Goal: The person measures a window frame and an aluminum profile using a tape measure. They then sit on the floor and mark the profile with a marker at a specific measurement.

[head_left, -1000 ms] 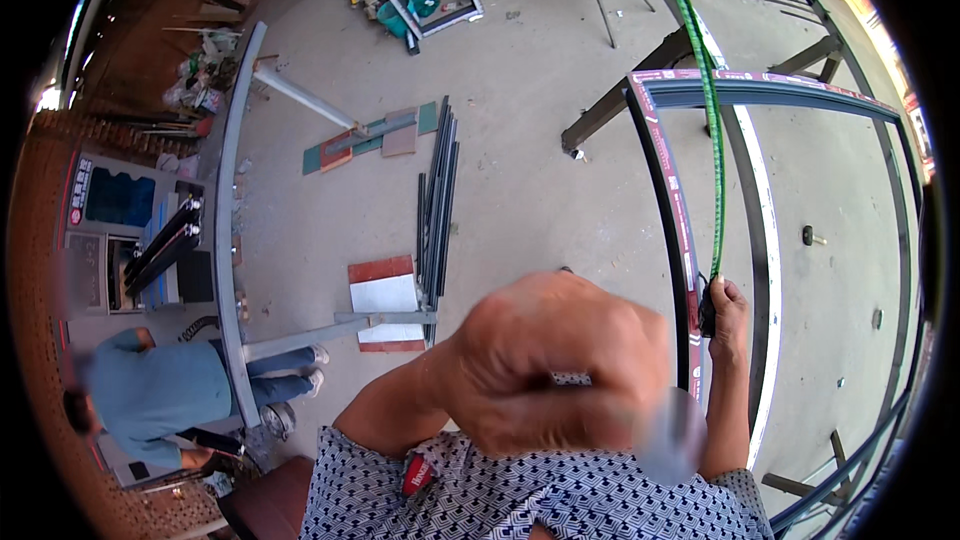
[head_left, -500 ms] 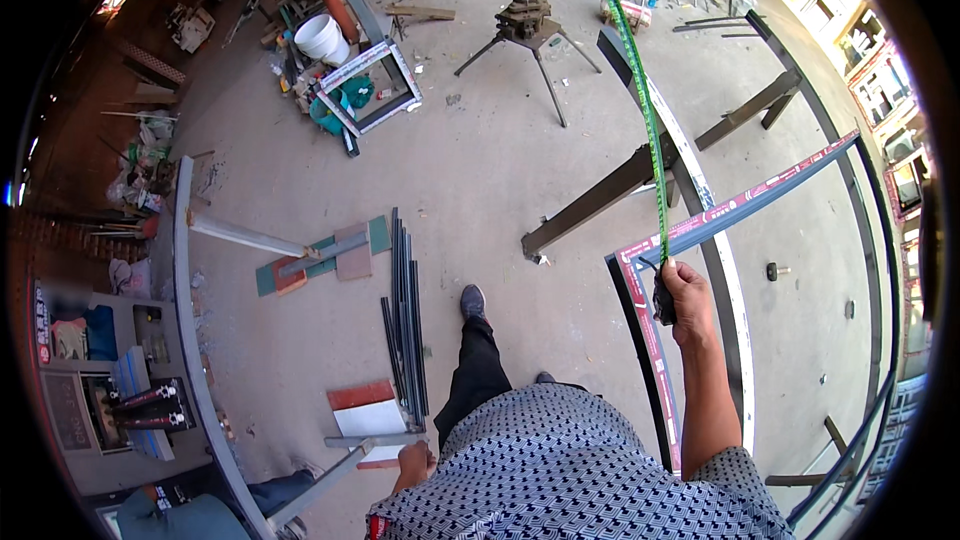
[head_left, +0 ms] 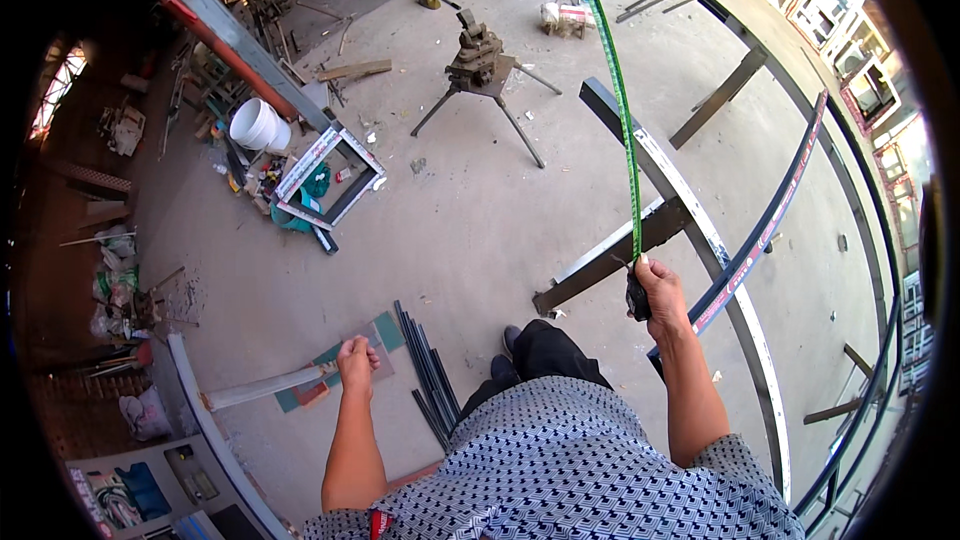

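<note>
My right hand (head_left: 660, 290) grips a black tape measure case, and its green tape (head_left: 620, 110) runs away from the hand toward the top of the view, over a long metal frame (head_left: 690, 210) lying on the concrete floor. A curved dark profile (head_left: 770, 230) leans across that frame just right of the hand. My left hand (head_left: 357, 360) hangs at my side as a closed fist with nothing visible in it, above a bundle of dark metal bars (head_left: 430, 380) and a pale profile on the floor. My dark trouser leg and shoe (head_left: 520, 345) show between the hands.
A metal-working machine on a tripod (head_left: 478, 65) stands ahead. A white bucket (head_left: 255, 125) and a small rectangular frame (head_left: 330, 180) lie at the left beside a long grey beam. More curved profiles ring the right edge. Clutter and bags line the left wall.
The view has swung up and left, from a head filling the frame to the open floor. My right hand keeps the tape, now stretched further ahead. My left arm has come into view.
</note>
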Demonstrator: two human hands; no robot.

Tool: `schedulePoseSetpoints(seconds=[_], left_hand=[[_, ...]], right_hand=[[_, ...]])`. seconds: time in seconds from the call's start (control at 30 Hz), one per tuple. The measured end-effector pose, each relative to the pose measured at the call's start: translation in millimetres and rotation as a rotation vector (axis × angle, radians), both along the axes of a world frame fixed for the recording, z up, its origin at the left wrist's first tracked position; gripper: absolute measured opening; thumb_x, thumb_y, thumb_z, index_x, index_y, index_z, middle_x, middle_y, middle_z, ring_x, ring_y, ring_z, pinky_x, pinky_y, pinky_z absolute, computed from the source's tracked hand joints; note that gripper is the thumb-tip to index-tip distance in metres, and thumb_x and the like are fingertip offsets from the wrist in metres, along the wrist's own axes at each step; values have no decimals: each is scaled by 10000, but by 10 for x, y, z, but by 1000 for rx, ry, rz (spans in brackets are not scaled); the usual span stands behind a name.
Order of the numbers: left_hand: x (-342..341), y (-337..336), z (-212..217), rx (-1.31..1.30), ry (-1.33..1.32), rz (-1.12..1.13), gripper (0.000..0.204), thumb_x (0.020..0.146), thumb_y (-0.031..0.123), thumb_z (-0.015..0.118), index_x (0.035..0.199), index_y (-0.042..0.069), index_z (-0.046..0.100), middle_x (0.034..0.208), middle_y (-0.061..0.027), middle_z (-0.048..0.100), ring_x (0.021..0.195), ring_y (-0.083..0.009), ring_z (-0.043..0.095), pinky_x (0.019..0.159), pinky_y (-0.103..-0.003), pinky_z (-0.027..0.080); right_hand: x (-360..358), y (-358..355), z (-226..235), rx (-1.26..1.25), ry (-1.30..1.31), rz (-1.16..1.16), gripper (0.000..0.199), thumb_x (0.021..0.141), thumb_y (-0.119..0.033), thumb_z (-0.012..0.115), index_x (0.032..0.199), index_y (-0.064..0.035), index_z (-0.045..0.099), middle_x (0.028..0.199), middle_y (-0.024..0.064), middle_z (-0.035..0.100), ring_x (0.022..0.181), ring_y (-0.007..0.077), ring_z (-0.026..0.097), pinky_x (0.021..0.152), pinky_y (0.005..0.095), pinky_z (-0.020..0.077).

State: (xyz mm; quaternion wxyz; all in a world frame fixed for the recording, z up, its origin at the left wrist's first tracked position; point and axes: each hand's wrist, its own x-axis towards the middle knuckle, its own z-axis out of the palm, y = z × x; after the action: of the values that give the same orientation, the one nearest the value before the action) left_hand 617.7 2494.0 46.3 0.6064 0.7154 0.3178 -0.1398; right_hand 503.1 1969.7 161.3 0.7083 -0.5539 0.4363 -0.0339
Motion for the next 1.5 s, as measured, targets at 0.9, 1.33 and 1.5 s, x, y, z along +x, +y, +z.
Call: schedulePoseSetpoints(seconds=[0.9,1.33,1.5], left_hand=[[4647,-2081,-708,-58,388,-422,161,984,229,624,954,70,618,777,-35,632,636,-146,628,580,-297,556],[8174,-3489,-365,-70,236,-560,145,1007,249,626,990,104,620,765,-10,624,634,-127,616,565,-279,538],[8636,-3869,-347,-65,212,-545,148,1007,264,628,991,117,622,761,-12,625,615,-135,610,559,-294,540]], right_hand=[[4210,-1893,-506,81,67,-478,324,977,-444,691,876,-145,615,659,-43,529,474,98,486,412,338,447],[5411,-2384,-759,88,147,-829,290,963,-392,715,876,-131,624,637,-34,545,450,105,506,368,324,409],[5705,-2712,-1058,138,149,-954,291,960,-371,723,860,-116,625,614,-34,522,437,113,458,380,322,343]])
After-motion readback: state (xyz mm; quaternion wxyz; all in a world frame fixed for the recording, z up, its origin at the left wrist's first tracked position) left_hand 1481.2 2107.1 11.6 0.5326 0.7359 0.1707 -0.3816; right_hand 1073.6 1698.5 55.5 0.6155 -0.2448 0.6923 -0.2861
